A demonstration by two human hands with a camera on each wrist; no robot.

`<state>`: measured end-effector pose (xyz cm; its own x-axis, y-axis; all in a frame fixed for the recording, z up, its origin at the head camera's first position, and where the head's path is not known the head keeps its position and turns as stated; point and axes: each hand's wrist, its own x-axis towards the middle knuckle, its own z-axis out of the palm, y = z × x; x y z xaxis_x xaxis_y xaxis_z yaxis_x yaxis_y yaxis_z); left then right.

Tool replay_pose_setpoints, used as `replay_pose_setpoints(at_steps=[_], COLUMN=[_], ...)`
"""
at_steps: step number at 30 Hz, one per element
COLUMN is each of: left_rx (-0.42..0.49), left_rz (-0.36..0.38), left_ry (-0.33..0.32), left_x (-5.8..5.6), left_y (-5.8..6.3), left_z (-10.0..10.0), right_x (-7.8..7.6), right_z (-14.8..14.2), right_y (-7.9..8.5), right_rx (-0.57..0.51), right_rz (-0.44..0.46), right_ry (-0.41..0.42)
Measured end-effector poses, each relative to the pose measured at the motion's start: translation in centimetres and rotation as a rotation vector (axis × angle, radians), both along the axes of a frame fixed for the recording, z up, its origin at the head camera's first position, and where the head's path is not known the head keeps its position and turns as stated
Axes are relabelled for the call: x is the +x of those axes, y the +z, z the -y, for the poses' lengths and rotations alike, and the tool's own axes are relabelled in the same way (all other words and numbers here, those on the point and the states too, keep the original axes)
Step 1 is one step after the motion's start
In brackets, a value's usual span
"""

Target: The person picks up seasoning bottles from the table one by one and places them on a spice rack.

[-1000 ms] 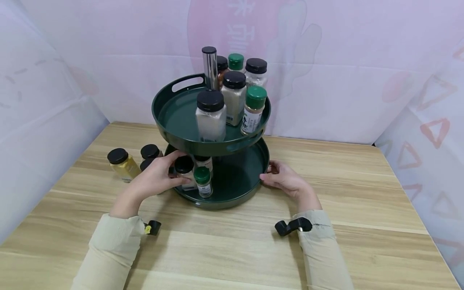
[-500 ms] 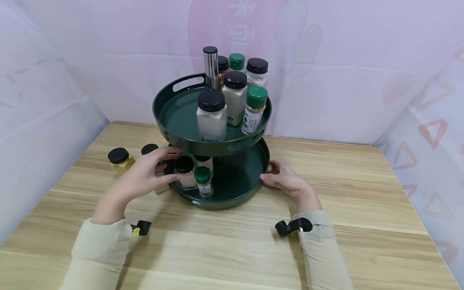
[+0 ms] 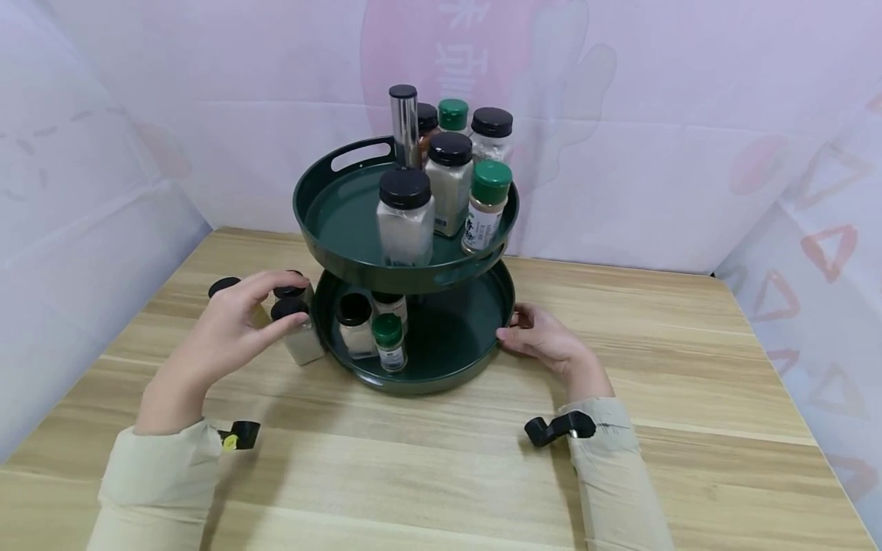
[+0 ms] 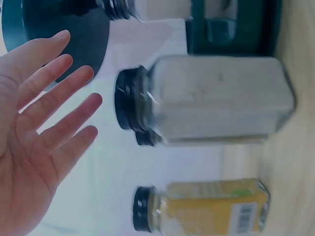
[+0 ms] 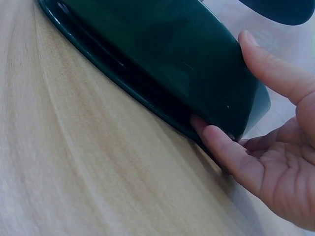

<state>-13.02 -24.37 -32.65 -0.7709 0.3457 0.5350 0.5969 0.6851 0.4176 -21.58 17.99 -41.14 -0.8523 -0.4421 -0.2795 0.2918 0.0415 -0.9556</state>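
My left hand (image 3: 223,329) hovers beside the rack with its fingers spread and nothing in them. Close to it on the table stands a black-lidded spice jar (image 3: 303,346) of pale powder, shown large in the left wrist view. A yellow spice jar (image 4: 211,209) is beyond that one. My right hand (image 3: 547,344) holds the right rim of the dark green two-tier rack's lower tray (image 3: 455,333), thumb near the top edge and fingers low on the outer wall (image 5: 211,93). On this tray are a pale black-lidded jar (image 3: 357,337) and a small green-capped jar (image 3: 391,350).
Above, the upper tray (image 3: 338,218) carries several spice jars, among them a green-capped one (image 3: 486,210), around a metal post (image 3: 405,130). It overhangs the lower tray. Another black-lidded jar (image 3: 289,292) stands behind the pale one on the table. White cloth walls enclose the table.
My left hand has let go of the pale jar on the lower tray and moved left to the jars on the table. The right hand stays at the tray's rim.
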Motion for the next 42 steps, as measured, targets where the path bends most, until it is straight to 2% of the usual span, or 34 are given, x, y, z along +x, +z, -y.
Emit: replay_pose_setpoints(at_steps=[8,14,17,24,31,38,42], left_rx=[-0.028,-0.031,-0.015,0.024,-0.016,-0.052,-0.039], left_rz=[0.114,0.106,0.127,0.26,0.408,0.423,0.434], left_ry=[0.102,0.141,0.139,0.134,0.127,0.135,0.127], left_x=[0.1,0.0,0.1,0.0,0.1,-0.1,-0.4], left_y=[-1.5,-2.0,-2.1,-2.4,-3.0,-3.1,-3.1], left_z=[1.2,1.5,1.5,1.7,2.1,2.0,2.0], right_x=[0.0,0.0,-0.1,-0.1,-0.2,-0.3,-0.2], right_z=[0.0,0.1,0.0,-0.1,-0.1,-0.1,-0.2], right_y=[0.0,0.3,0.3,0.1,-0.3,-0.2,-0.2], right_rx=[0.005,0.01,0.01,0.003,0.002,0.001,-0.02], right_rz=[-0.005,0.002,-0.001,-0.006,0.0,0.003,-0.013], right_ry=[0.001,-0.007,-0.004,-0.002,-0.003,-0.003,0.014])
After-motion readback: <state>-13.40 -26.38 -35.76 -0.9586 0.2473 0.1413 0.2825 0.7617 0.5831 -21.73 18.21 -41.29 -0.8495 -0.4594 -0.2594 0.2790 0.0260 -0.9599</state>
